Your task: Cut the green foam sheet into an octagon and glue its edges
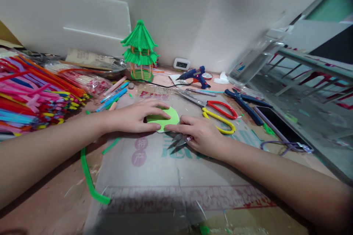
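A light green, many-sided flat piece (173, 116) lies on the plastic-covered table between my hands. My left hand (135, 115) rests over its left part, fingers apart and stretched, the thumb along its near edge. My right hand (202, 134) is closed around a small pair of scissors (180, 141), with the blades sticking out below the fingers toward the left; the handles are hidden in the palm. Its index finger reaches out and touches the near right edge of the green piece.
Large scissors (220, 108) with red and yellow handles, blue pliers (244, 102) and a phone (278, 125) lie to the right. Behind stand a blue glue gun (194, 76) and a green-roofed model pavilion (140, 51). Pipe cleaners (35, 91) are heaped at left; a green strip (88, 176) lies nearer.
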`<action>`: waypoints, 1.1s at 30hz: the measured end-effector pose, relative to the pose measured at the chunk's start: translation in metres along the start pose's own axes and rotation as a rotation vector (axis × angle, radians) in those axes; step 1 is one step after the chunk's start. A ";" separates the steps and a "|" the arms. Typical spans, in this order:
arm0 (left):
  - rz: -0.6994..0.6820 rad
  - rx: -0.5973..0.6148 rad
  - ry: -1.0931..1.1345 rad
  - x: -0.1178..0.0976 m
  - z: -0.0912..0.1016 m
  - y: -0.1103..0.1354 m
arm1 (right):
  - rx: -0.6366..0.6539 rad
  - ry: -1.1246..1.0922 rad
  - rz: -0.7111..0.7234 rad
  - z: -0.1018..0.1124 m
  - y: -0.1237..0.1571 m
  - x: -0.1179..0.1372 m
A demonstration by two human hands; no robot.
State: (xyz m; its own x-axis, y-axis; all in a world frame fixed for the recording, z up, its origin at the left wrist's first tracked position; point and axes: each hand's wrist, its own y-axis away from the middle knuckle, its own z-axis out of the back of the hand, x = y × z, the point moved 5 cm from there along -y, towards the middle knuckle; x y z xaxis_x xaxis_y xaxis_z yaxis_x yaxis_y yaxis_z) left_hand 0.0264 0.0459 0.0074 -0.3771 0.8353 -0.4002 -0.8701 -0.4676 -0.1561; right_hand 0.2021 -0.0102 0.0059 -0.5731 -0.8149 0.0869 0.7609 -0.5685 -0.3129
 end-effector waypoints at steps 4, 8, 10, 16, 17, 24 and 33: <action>0.008 0.012 -0.013 0.001 -0.001 0.001 | 0.011 0.016 0.013 -0.001 0.000 0.000; 0.006 0.005 -0.024 0.002 -0.002 0.001 | 0.045 0.121 0.078 0.002 -0.002 0.007; -0.004 0.001 -0.024 0.002 -0.002 0.001 | 0.067 0.182 0.118 0.004 -0.002 0.013; -0.015 0.002 -0.022 0.002 -0.001 0.001 | -0.019 0.146 0.070 0.008 0.000 0.012; -0.012 0.008 -0.022 0.003 -0.001 0.001 | -0.061 0.086 0.008 0.009 0.001 0.006; -0.001 0.012 -0.013 0.003 -0.002 0.001 | -0.163 -0.277 -0.274 0.005 0.005 -0.019; -0.030 0.003 -0.028 0.003 -0.002 0.001 | -0.100 -0.069 0.002 0.006 -0.001 -0.001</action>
State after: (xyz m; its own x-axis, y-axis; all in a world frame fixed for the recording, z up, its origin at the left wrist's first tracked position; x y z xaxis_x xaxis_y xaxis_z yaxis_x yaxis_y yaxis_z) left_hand 0.0255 0.0476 0.0039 -0.3594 0.8567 -0.3701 -0.8820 -0.4414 -0.1652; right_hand 0.2034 -0.0091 0.0115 -0.5465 -0.8240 0.1495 0.7262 -0.5552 -0.4055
